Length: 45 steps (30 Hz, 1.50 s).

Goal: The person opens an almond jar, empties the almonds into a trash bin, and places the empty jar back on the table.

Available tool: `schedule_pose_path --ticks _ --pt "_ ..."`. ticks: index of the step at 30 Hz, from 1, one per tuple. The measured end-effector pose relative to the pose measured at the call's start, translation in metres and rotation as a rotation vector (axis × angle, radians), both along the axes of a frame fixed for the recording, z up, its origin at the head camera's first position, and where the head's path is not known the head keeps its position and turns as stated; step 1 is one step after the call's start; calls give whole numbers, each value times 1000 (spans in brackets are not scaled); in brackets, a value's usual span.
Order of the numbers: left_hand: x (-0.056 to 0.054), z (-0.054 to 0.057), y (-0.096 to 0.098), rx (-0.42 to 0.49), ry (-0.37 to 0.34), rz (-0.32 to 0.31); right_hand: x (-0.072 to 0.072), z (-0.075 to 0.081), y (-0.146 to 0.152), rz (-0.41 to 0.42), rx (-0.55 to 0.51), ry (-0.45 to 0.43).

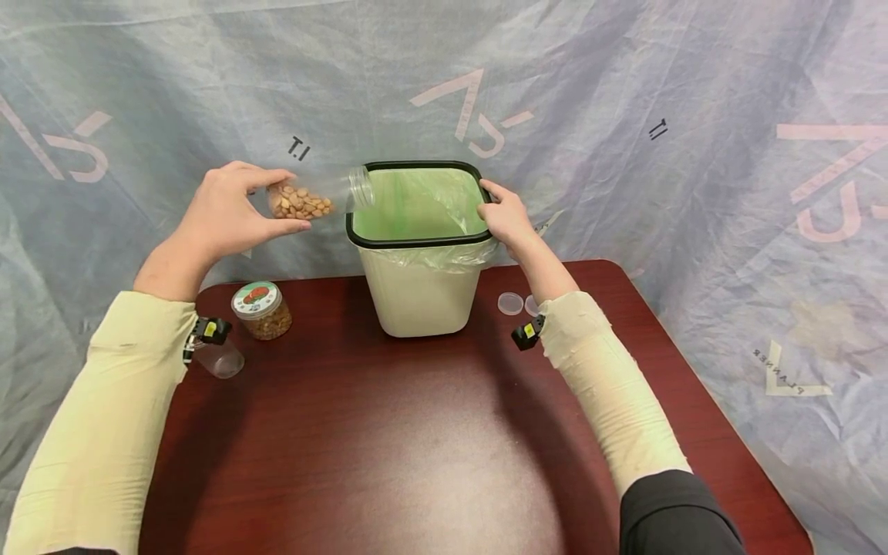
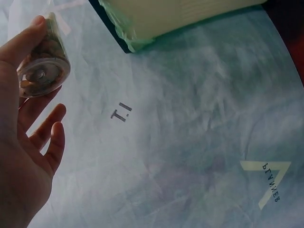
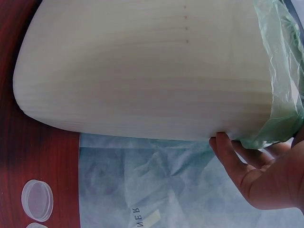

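In the head view my left hand point(image 1: 225, 208) grips the bottom end of a clear plastic jar point(image 1: 340, 193) between thumb and fingers. The jar lies nearly on its side, its lidless mouth by the left rim of the trash bin point(image 1: 425, 297). Brown nuts or beans point(image 1: 301, 203) rest in its lower part. At the bin's right side, my right hand point(image 1: 509, 218) holds the black rim. The right wrist view has its fingers point(image 3: 232, 159) against the outer wall beside the liner point(image 3: 280, 61). Green-tinted plastic lines the bin inside.
Left on the dark red table point(image 1: 416, 432) stand a lidded jar of nuts point(image 1: 262, 312) and a clear jar point(image 1: 220, 361), partly behind my wrist. Two clear lids, one nearer the bin point(image 1: 509, 304), lie right of it. A printed cloth point(image 1: 347, 77) hangs behind.
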<state>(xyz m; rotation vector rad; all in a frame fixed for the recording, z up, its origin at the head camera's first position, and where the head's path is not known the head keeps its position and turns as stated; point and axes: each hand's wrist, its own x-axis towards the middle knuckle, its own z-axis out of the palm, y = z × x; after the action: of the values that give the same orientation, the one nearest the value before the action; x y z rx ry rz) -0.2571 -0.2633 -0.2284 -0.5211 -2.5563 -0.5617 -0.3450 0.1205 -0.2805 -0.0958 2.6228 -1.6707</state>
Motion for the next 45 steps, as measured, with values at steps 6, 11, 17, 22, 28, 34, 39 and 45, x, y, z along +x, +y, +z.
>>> schedule_pose_path --ticks 6,11,17,22,28,34,39,45 --pt "-11 8 -5 -62 -68 29 2 0 -1 -1 5 -5" --pt "-18 14 -8 -102 -97 45 2 0 -1 -3 5 -7" --pt "-25 21 -10 -146 -125 48 2 1 0 -6 5 -3" --pt "-29 27 -9 -201 -164 64 2 0 1 -10 16 3" --pt "-34 31 -6 -234 -176 58 0 -1 1 -4 21 6" --pt "-40 35 -4 -285 -173 42 -1 -2 1 -7 14 3" --pt "-42 40 -2 -355 -205 53 1 -1 0 -3 22 -1" --pt "-44 45 2 -402 -204 47 1 0 0 -3 16 9"
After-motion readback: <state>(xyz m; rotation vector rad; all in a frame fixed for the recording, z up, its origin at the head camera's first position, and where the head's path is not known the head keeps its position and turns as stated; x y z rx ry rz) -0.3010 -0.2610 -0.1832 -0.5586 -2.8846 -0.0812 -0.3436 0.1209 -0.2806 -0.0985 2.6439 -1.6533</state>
